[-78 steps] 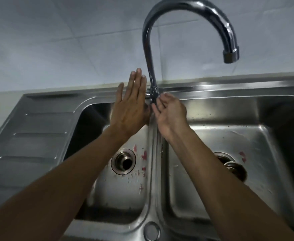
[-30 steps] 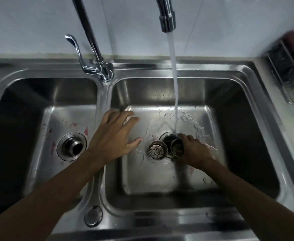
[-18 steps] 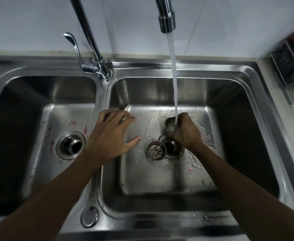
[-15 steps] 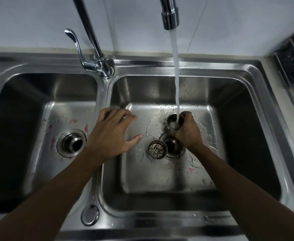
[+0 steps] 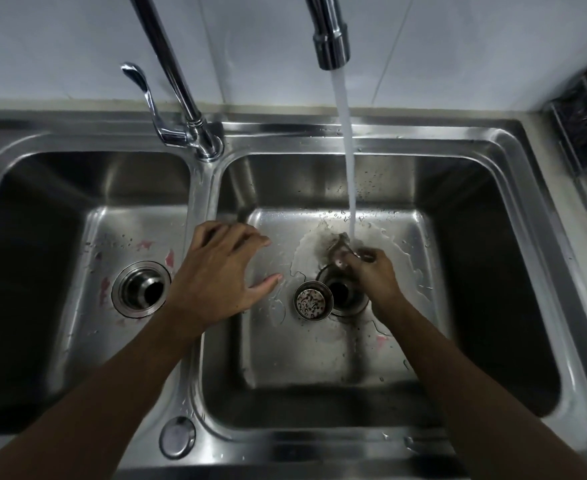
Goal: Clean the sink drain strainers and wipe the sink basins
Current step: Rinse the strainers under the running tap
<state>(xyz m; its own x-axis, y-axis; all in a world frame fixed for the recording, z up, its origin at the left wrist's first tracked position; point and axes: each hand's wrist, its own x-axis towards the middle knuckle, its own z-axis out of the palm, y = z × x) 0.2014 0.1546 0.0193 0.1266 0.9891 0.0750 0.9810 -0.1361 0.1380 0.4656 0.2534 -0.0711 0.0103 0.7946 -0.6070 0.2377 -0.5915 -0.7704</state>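
Centre-right of the frame, the right hand is gripping a drain strainer in curled fingers, holding it under the water stream running from the faucet (the strainer itself is blurred). The left hand is resting, fingers spread, on the sink divider. A second strainer is lying just beside the drain opening.

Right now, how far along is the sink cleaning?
Done: the right drain is open and one strainer lies beside it. In hand: the right hand holds a second strainer under the tap's water stream; the left hand rests on the divider. Left: pink stains in the left basin, its drain, and wiping both basins.
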